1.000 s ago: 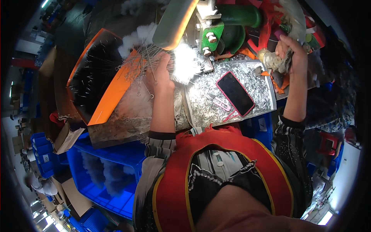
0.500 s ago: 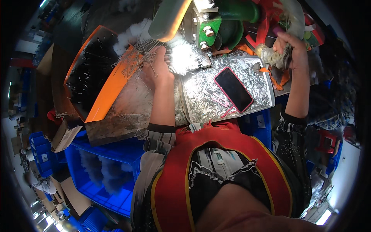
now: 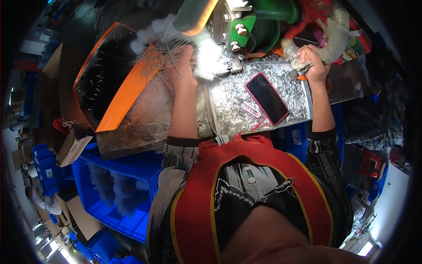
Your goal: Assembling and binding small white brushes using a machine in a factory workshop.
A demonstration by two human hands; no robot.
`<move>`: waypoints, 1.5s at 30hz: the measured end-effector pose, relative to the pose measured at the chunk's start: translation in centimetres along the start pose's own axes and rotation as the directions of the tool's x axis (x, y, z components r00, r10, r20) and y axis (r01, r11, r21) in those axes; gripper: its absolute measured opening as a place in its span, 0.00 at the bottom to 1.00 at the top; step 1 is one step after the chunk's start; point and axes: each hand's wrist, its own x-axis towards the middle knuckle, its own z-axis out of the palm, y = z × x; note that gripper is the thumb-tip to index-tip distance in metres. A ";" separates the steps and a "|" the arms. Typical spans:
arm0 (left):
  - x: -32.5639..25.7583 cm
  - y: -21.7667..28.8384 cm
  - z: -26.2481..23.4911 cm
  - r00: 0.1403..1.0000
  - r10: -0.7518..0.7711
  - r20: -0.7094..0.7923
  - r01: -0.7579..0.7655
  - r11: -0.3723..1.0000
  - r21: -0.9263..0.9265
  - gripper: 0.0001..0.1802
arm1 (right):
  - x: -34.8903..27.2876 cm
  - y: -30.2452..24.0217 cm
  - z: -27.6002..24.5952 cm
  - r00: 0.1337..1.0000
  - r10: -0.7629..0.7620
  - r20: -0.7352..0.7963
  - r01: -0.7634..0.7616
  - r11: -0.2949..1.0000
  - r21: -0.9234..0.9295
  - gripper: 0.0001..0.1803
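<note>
My left hand (image 3: 181, 74) is closed around a bundle of thin looped metal wires (image 3: 151, 61), which fan out to the left. It is beside a glaring, lit patch at the machine's metal jaw, where fine bristle-like lines show but detail is washed out. My right hand (image 3: 314, 66) wraps round the end of a curved crank handle (image 3: 337, 37) bound in pale, worn wrapping. Between the hands stands the green machine (image 3: 242, 33) with its bolted plate. Below it, a dark phone with a red case (image 3: 267, 99) and pink thread snips (image 3: 248, 108) lie on a foil-like silvery tray (image 3: 228, 121).
At left, an orange-edged bin (image 3: 115, 103) holds black bristly pieces (image 3: 99, 77). White fluffy brushes (image 3: 151, 35) lie behind the wires. A lamp (image 3: 195, 16) hangs over the jaw. Near my left side, a blue crate (image 3: 151, 176) contains grey fluffy brushes (image 3: 118, 189).
My right hand has swung left and slightly toward me, with the wrapped handle turning along with it. My left hand stays nearly in place, still holding the wires.
</note>
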 end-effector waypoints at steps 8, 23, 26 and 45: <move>-0.1 -0.6 -1.3 0.993 -0.057 0.107 0.073 0.987 -0.145 0.08 | 1.0 -1.5 -0.4 0.983 0.183 0.006 -0.183 0.980 0.081 0.12; 0.4 -2.1 -1.5 0.996 -0.085 0.027 0.089 0.964 -0.251 0.09 | 4.4 -6.9 -0.4 0.876 0.481 -0.046 -0.483 0.872 -0.078 0.15; 0.4 -2.0 -1.4 0.996 -0.085 0.013 0.086 0.968 -0.237 0.09 | 5.5 -7.1 -0.5 0.860 0.510 0.016 -0.508 0.859 -0.068 0.16; 0.5 -2.6 0.0 0.992 -0.116 -0.059 0.097 0.962 -0.257 0.07 | 4.3 -6.3 -0.8 0.843 0.537 -0.047 -0.539 0.839 -0.081 0.15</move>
